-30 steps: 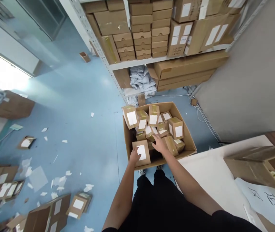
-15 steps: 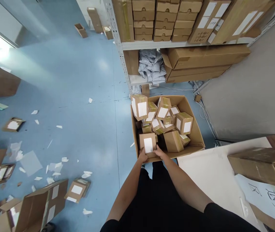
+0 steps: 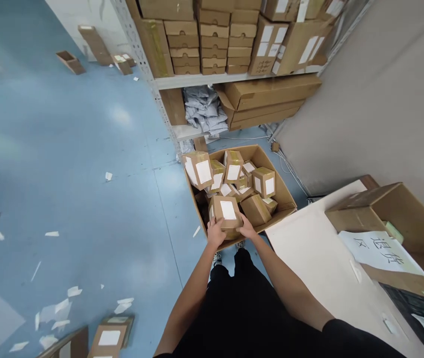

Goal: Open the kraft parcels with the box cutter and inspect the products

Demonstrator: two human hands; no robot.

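Observation:
Between my two hands is a small cardboard box (image 3: 217, 205) with a white label on its top, held over the near side of a large open carton (image 3: 284, 203). My left hand (image 3: 215, 231) grips its left near corner, and my right hand (image 3: 247, 227) grips its right side. Inside the carton lie several other labelled boxes, among them a taped box (image 3: 255, 211) just right of my right hand and a tilted box (image 3: 199, 169) at the far left corner. The underside of the held box is hidden.
A shelf rack (image 3: 193, 81) with stacked cartons and grey plastic parcels (image 3: 206, 110) stands ahead. At right is a white table (image 3: 301, 268) bearing an open box (image 3: 361, 211) with a handwritten sheet (image 3: 381, 252). Paper scraps (image 3: 73, 291) and a flat box (image 3: 109, 337) lie on the blue floor.
The held box has come up a little and its top has tilted, with both hands still on it. My view has turned to the right.

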